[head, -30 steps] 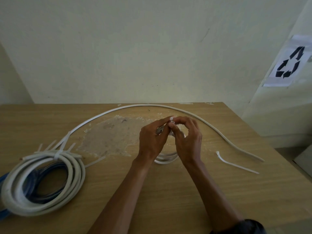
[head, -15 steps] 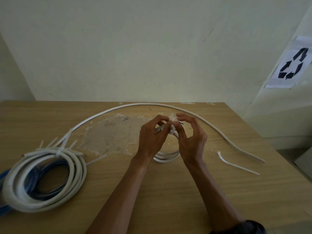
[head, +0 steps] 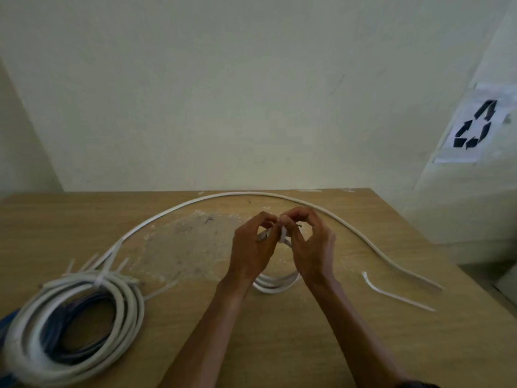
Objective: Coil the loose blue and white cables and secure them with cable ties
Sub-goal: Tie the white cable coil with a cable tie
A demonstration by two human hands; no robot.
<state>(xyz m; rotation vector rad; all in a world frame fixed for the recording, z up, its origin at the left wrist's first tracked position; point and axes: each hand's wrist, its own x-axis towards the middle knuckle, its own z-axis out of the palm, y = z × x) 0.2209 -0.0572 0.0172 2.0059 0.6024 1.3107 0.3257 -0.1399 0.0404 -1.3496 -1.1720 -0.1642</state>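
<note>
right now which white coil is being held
The small coil, held by the left hand and right hand; the big coil lies apart at left.

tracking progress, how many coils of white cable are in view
2: a large tied white cable coil at the left, and a small white cable coil at centre, partly hidden.

A plain, bare workroom, going by the worn wooden table (head: 335,345) pushed against an unpainted-looking pale wall (head: 223,93) bearing a taped recycling sign (head: 472,126).
</note>
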